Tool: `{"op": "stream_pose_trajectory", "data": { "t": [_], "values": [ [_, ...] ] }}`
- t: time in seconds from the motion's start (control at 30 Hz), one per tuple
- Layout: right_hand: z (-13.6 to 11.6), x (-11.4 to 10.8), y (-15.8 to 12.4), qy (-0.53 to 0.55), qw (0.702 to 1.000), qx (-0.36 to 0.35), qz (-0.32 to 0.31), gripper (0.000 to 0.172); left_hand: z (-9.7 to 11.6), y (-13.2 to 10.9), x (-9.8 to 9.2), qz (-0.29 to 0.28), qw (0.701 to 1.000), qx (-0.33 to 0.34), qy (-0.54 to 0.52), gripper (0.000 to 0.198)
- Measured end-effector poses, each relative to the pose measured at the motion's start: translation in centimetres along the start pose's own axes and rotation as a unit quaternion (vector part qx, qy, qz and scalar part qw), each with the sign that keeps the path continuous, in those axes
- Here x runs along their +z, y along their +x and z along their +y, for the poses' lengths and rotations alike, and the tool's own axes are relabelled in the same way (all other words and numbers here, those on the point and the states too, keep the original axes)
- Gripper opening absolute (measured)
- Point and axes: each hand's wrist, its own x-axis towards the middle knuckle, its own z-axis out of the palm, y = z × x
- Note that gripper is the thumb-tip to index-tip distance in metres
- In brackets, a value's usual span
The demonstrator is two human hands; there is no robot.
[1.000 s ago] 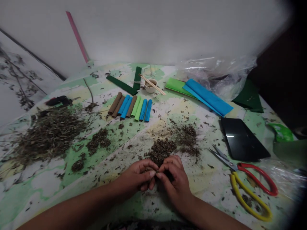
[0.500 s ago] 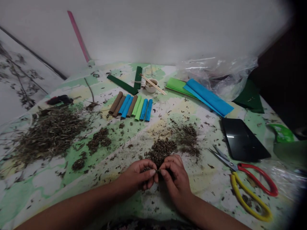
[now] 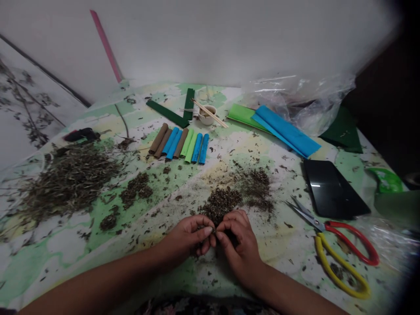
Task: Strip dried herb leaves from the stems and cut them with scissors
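My left hand (image 3: 192,236) and my right hand (image 3: 239,245) meet tip to tip at the near middle of the table, both with fingers pinched. Between the fingertips shows a small dark pinch of dried leaf (image 3: 213,230); its exact shape is too small to tell. Just beyond the fingers lies a mound of crumbled dried leaf (image 3: 223,201). A thinner dark scatter of crumbs (image 3: 257,186) spreads to its right. Two smaller heaps are on the left, one a clump of crumbs (image 3: 136,189) and the other a little pile (image 3: 110,220).
Dried stalks and leaves (image 3: 72,179) are heaped at left. Several rolled paper tubes (image 3: 179,143) lie in a row, with a small cup (image 3: 207,116) bearing chopsticks behind. Folded blue paper (image 3: 285,131), a black tablet-like slab (image 3: 334,188) and open scissors (image 3: 318,225) lie at right.
The fingertips have shifted slightly against each other, and the dark bit between them shows a little more. Both hands stay in the same place, and the camera view has tilted slightly.
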Motion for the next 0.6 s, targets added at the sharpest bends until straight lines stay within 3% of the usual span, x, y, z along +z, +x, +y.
{"op": "stream_pose_trajectory", "data": {
  "t": [0.23, 0.6],
  "values": [
    [-0.02, -0.06, -0.11, 0.007, 1.000, 0.006, -0.025, 0.009, 0.07, -0.22, -0.18, 0.009, 0.999, -0.008, 0.042, 0.031],
    [-0.25, -0.32, 0.00, 0.006, 1.000, 0.009, -0.011, 0.009, -0.02, -0.20, -0.10, 0.006, 0.999, 0.004, 0.037, 0.028]
  ]
}}
